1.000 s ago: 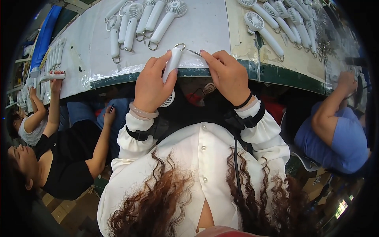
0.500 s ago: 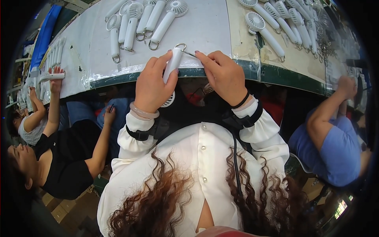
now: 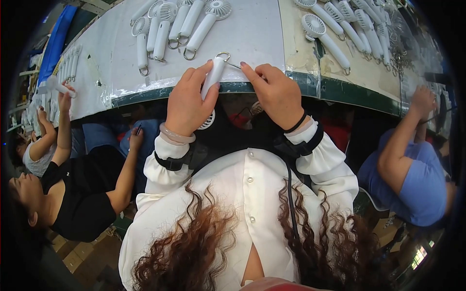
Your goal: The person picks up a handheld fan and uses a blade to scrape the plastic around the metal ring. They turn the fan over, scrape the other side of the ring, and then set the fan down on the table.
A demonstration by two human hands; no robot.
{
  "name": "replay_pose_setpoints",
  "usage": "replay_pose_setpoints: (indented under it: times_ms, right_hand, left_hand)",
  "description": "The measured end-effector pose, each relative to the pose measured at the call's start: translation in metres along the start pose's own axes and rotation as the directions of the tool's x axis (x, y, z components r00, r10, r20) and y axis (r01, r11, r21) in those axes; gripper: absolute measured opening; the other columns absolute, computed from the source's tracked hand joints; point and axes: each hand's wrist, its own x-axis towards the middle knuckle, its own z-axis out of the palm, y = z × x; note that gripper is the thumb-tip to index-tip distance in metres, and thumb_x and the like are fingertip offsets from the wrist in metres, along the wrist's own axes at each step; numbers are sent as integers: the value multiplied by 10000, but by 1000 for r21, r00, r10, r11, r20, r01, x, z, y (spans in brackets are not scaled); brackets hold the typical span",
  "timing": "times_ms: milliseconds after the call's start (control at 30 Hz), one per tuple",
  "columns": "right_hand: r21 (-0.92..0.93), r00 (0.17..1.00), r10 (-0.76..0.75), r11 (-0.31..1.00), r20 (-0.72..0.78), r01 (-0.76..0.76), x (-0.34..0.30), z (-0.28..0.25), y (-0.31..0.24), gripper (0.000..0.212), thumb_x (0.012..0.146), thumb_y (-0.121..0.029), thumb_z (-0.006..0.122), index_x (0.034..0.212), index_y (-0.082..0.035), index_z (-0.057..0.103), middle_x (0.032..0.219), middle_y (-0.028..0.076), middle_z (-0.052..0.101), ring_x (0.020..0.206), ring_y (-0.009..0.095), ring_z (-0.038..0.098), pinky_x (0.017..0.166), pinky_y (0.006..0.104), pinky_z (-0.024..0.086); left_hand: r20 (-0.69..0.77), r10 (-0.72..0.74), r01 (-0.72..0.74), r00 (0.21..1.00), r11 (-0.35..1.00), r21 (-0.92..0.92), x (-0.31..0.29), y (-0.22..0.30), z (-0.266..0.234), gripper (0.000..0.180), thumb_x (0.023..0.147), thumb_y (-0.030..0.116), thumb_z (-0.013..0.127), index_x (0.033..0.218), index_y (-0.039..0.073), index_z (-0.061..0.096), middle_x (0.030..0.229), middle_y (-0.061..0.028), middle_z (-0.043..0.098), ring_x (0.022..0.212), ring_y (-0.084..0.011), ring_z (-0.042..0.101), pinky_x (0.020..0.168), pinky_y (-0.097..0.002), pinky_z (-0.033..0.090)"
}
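Shifted slightly since the earlier frames: right hand (image 3: 274, 92) drawn a little nearer to the metal ring (image 3: 224, 56) at the handle end of the handheld fan (image 3: 211, 80); co-worker's forearm at far right lowered from its raised position.

Left hand (image 3: 187, 99): closed around the white handle of the handheld fan, thumb on the right side, fingers wrapped over the left. Fan held at the near edge of the workbench (image 3: 262, 34), handle end pointing away over the bench top, round grille head below the palm, partly hidden, off the bench edge.

Right hand: fingers curled, fingertips pinched on a thin wire-like piece (image 3: 234, 64) running toward the metal ring. Exact grip too small to resolve.

Bench top beyond the hands: group of finished white fans (image 3: 170, 24) lying side by side at upper left, rings toward the near edge. Second row of fans (image 3: 335, 34) at upper right, well apart from the first group.

Left of frame: seated co-worker in black top (image 3: 77, 203); another co-worker's hands (image 3: 60, 89) raised to the bench edge, holding a white fan. Right of frame: co-worker in blue shirt (image 3: 422, 179), arm reaching up to the bench.
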Motion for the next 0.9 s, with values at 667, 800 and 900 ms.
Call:
replay_pose_setpoints:
  times_ms: [667,800,900]
  right_hand:
    - [799,842,282,282,461,-532,42,0,11,220,922,-166,643,1098,-34,637,771,-13,545,609,38,445,504,186,350]
    - [759,730,211,-172,651,-627,49,-3,12,214,954,-212,607,1066,-31,629,775,4,534,594,29,404,475,159,286]
    - [774,720,292,-320,629,-546,51,2,14,227,975,-235,577,1057,-27,621,788,14,528,592,25,383,462,153,260]
  left_hand:
    - [408,-16,360,913,503,-786,-1,0,-16,479,934,244,589,1341,14,483,982,-77,597,836,-123,573,666,-258,493]
    - [587,102,586,803,42,-809,9,-8,-27,537,980,373,506,1371,10,439,1091,-118,600,879,-145,575,696,-253,510]
    - [398,28,390,917,-274,-879,14,-7,-24,597,986,453,456,1382,7,422,1169,-140,583,882,-148,571,678,-259,518]
